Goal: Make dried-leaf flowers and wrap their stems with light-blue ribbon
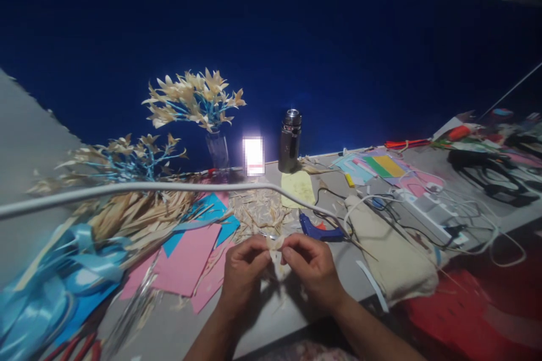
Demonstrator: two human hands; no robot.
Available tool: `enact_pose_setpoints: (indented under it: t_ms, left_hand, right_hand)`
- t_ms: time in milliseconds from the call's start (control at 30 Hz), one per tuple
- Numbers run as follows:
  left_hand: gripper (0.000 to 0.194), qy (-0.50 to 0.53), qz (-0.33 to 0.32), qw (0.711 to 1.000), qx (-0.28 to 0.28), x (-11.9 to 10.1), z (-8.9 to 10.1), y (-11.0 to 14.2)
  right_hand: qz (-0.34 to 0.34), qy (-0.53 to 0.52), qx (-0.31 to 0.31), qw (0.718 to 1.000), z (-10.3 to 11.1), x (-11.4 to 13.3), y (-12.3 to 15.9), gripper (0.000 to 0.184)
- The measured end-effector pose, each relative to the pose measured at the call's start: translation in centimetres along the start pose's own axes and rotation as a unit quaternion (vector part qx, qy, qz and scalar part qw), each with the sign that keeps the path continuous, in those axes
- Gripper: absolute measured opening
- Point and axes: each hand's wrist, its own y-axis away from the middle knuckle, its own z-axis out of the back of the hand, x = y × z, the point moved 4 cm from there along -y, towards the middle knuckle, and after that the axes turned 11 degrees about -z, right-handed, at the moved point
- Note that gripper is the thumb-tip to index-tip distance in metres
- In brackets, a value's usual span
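Note:
My left hand (249, 264) and my right hand (311, 264) meet over the near middle of the table, thumbs and fingertips pinched. Between them they hold a small pale piece of dried husk (275, 243), one side in each hand. Beyond the fingertips lies a scatter of husk scraps (256, 206). A blue glue gun (319, 228) rests just past my right hand. To the left of my left hand lie pink sheets (186, 262) and a bundle of thin wires (135, 304). Fingers partly hide the husk piece.
A white cable or lamp arm (139, 187) crosses in front of me. Husk flowers (197, 96) stand in a glass vase beside a dark flask (290, 144). Dried husks (135, 214) and blue ribbon (76, 259) lie left; a folded beige cloth (389, 254) and power strip (427, 217) lie right.

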Motion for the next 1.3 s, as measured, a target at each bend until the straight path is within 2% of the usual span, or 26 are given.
enact_pose_setpoints:
  t_ms: [200,333,400,567,733,833,933,1000,1067,1133,1233,1300]
  left_hand:
    - [0.021,0.048,0.036,0.996,-0.063,-1.2,0.2,-0.2]
    - [0.024,0.107,0.095,0.987,-0.079,-0.7,0.5,-0.3]
    - [0.023,0.095,0.092,0.988,-0.080,-0.4,0.7,-0.3]
    - [0.015,-0.033,-0.023,0.998,-0.056,-0.1,1.2,-0.3]
    - [0.011,-0.166,-0.184,0.968,-0.032,-1.3,1.3,-0.4]
    - [0.011,-0.206,-0.226,0.951,-0.048,-2.1,1.8,-0.6]
    - [0.009,-0.229,-0.253,0.938,-0.063,-2.8,2.6,-1.1]
    - [0.008,-0.202,-0.227,0.949,-0.079,-2.8,3.2,-1.6]
    - [0.012,-0.121,-0.145,0.976,-0.108,-2.2,3.7,-2.0]
    - [0.021,-0.040,-0.063,0.990,-0.124,-1.2,3.7,-2.2]
    - [0.031,0.078,0.018,0.992,-0.094,0.2,3.0,-2.2]
    - [0.035,0.171,0.055,0.981,-0.070,0.8,2.6,-2.2]
  right_hand:
    - [-0.010,0.005,-0.042,0.999,0.2,-0.4,-0.3,0.020]
    - [-0.005,0.009,-0.052,0.999,0.5,-0.9,-0.4,0.022]
    - [0.006,0.014,-0.064,0.998,0.7,-1.1,-0.5,0.023]
    - [0.013,0.024,-0.071,0.997,0.8,-1.5,-0.4,0.020]
    - [-0.011,0.037,0.006,0.999,0.6,-1.8,0.0,0.019]
    - [-0.006,0.073,0.040,0.996,0.8,-2.5,0.5,0.020]
    - [-0.020,0.110,0.032,0.993,1.5,-4.3,1.4,0.022]
    - [-0.037,0.123,0.023,0.991,2.1,-5.8,2.1,0.027]
    - [-0.047,0.137,0.000,0.989,2.9,-7.2,2.9,0.031]
    - [-0.062,0.147,-0.018,0.987,3.6,-8.5,3.7,0.036]
    - [-0.090,0.129,-0.046,0.986,4.4,-10.1,4.6,0.045]
    - [-0.087,0.113,-0.066,0.988,4.6,-10.7,4.8,0.049]
